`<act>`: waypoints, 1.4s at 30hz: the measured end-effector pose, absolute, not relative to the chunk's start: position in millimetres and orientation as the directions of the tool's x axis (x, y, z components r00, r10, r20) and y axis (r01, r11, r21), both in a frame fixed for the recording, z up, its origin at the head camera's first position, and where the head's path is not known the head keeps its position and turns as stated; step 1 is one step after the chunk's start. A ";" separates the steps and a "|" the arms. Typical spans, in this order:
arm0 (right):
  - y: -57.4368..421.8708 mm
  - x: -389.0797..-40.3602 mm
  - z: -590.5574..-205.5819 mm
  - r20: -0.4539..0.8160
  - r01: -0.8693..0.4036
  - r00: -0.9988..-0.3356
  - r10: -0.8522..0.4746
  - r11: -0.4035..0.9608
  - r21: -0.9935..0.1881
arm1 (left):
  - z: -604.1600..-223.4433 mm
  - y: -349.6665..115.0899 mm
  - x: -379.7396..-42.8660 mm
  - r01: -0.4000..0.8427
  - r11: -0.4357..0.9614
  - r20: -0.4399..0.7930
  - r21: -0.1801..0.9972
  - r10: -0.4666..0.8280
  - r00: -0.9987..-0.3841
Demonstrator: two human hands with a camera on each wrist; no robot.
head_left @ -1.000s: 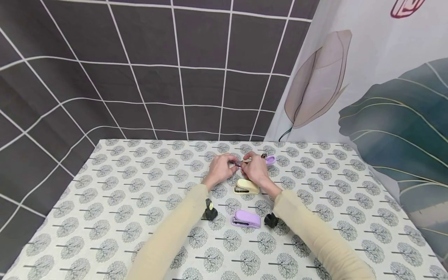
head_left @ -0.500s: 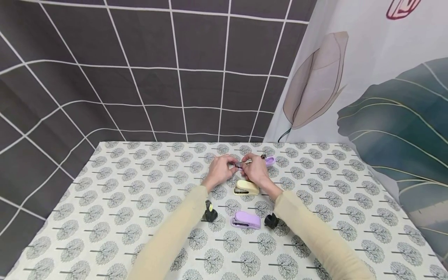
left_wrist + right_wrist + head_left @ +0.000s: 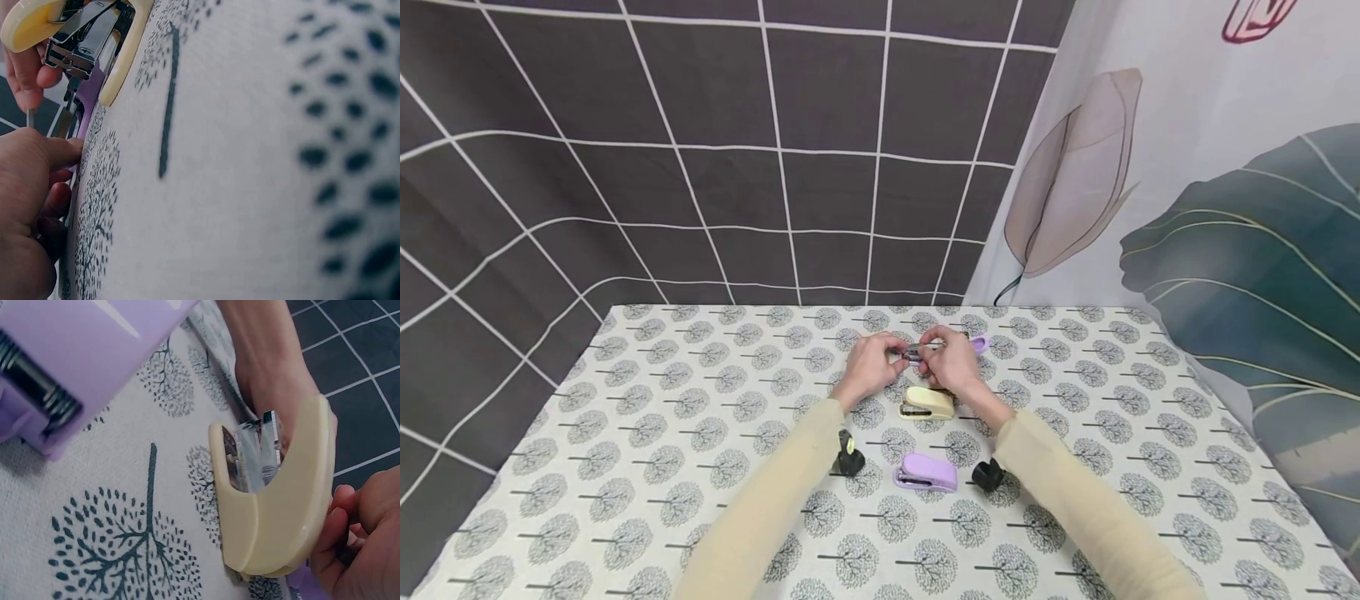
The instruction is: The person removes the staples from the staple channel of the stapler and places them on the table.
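Note:
A purple stapler [image 3: 978, 344] lies opened up behind the yellow one, its lid swung out to the right and its middle mostly covered by the hands. My left hand [image 3: 870, 364] pinches its front end with thumb and fingers. On the right, my right hand [image 3: 951, 358] bends over the stapler's metal channel. In the left wrist view, its fingertips pinch a thin silver strip [image 3: 30, 118], of which only a short end shows. Close in front of both hands stands a yellow stapler [image 3: 927, 403], closed, its metal nose pointing left.
Nearer the body, between the forearms, sits another purple stapler [image 3: 926, 472], closed. Black wrist cameras [image 3: 850, 455] hang beside both sleeves. The tree-print tablecloth [image 3: 700, 467] reaches back to a dark grid-patterned curtain [image 3: 827, 192].
My right hand has shifted slightly, its wrist camera a little to the right, and the gap between the hands shows more metal. My left hand keeps its place. Both closed staplers stay put.

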State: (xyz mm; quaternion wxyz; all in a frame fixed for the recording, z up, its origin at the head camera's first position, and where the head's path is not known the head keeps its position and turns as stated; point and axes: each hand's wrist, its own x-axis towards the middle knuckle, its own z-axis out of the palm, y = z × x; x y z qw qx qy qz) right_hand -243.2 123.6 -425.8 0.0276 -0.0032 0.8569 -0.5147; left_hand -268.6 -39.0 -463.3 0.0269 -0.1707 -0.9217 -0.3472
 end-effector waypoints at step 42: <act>184.8 -232.1 -386.2 -0.063 0.055 -0.998 -0.013 0.329 -0.943 | -465.0 -40.9 -267.3 0.352 0.671 0.165 0.653 0.328 -0.930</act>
